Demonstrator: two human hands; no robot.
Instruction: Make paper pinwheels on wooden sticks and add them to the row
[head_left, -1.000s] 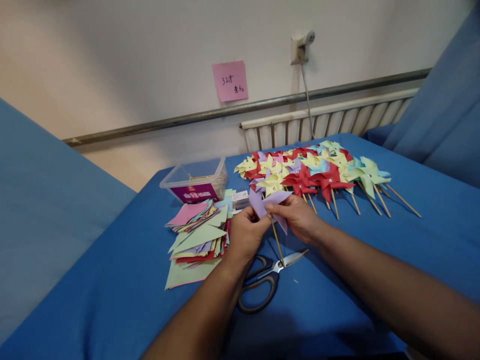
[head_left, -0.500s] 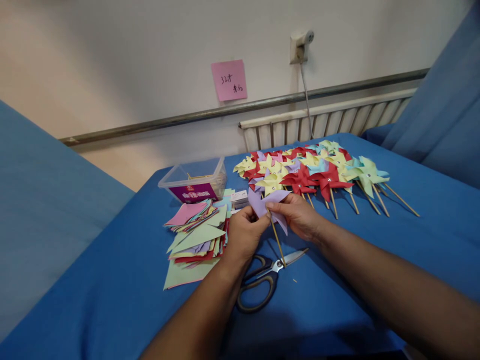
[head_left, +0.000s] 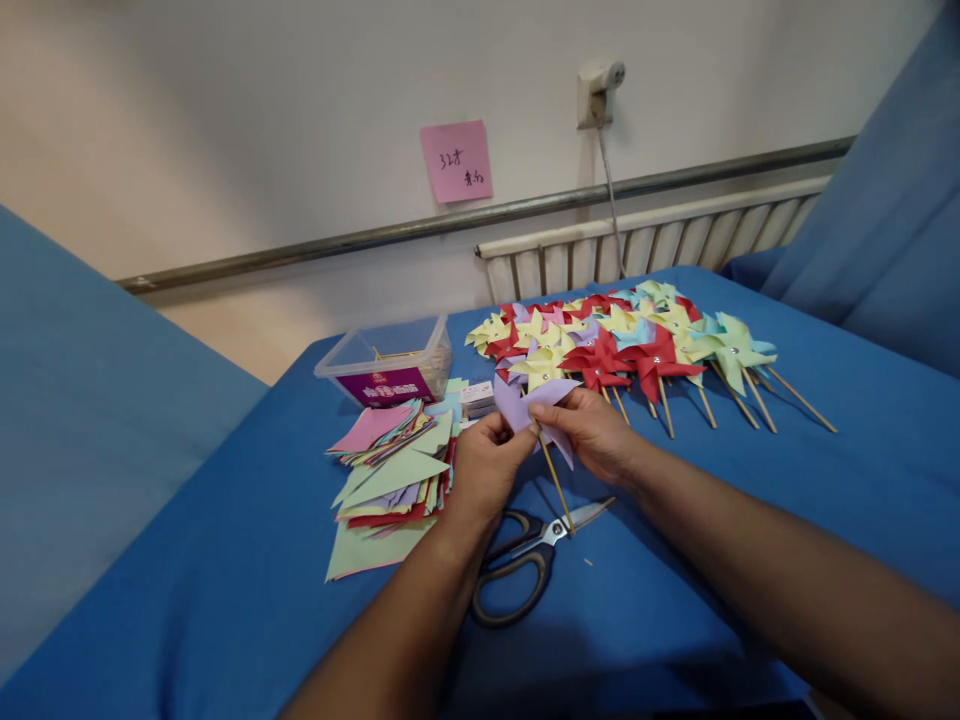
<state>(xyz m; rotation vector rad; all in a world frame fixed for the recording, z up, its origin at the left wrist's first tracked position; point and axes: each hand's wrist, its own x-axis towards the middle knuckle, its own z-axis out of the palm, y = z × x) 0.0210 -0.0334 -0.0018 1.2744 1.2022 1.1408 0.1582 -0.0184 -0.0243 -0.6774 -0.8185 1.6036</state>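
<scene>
A purple paper pinwheel (head_left: pixel 559 392) is held between my two hands, its thin wooden stick (head_left: pixel 556 480) slanting down toward me. My left hand (head_left: pixel 491 455) is closed, thumb and fingers pinching near the pinwheel's centre where the stick meets the paper. My right hand (head_left: pixel 596 428) grips the paper from the other side, its thumb pressed at the centre. The fingertips partly hide the joint. Below, dark-handled scissors (head_left: pixel 517 570) lie on the blue cloth, blades pointing right, and the stick's lower end passes in front of them.
Stacked coloured paper (head_left: pixel 394 475) lies left of my hands. Behind it stands a clear plastic box (head_left: pixel 439 365) with sticks inside, beside a small white box (head_left: pixel 478 400). Many finished pinwheels (head_left: pixel 600 357) are spread at the back right of the blue-covered table (head_left: pixel 247 560).
Both hands keep the same grip on the purple pinwheel, almost still. The lower end of its stick has shifted very slightly to the right against the scissors.
</scene>
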